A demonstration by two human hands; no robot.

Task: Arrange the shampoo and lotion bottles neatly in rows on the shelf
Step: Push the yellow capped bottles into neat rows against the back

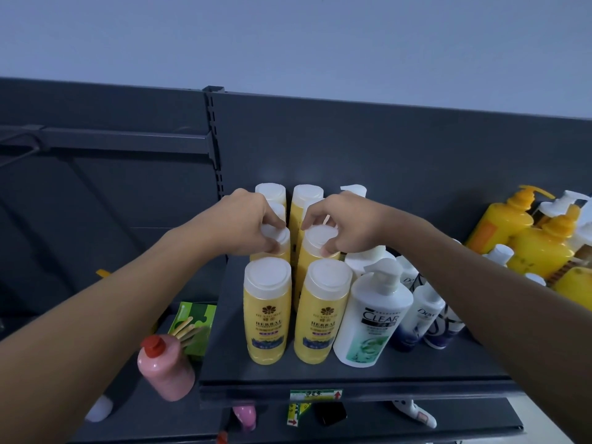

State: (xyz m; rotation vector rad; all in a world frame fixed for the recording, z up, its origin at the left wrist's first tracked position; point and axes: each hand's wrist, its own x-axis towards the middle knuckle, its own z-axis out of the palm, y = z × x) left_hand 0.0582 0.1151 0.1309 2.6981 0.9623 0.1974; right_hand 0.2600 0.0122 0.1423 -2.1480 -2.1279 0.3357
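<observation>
Yellow bottles [267, 310] stand in two rows on the shelf [416, 373], left of the Clear bottle [373, 315]. Your left hand [253, 224] and right hand [344, 227] each pinch a second-row cap, fingers [326, 248] closed on it. Slide both straight, upright, caps level with the front pair.

Dark grey shelf [320, 376] carrying yellow herbal bottles [267, 310] in two rows at its left edge, white Clear pump bottle [373, 318] and Dove bottles [421, 315] standing just beside, orange pump bottles [525, 238] sitting toward the right edge

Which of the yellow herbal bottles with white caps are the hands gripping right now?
The second-row pair: left hand pinches the cap of the left yellow bottle, right hand the right one. The front pair and the back bottles stand untouched.
</observation>
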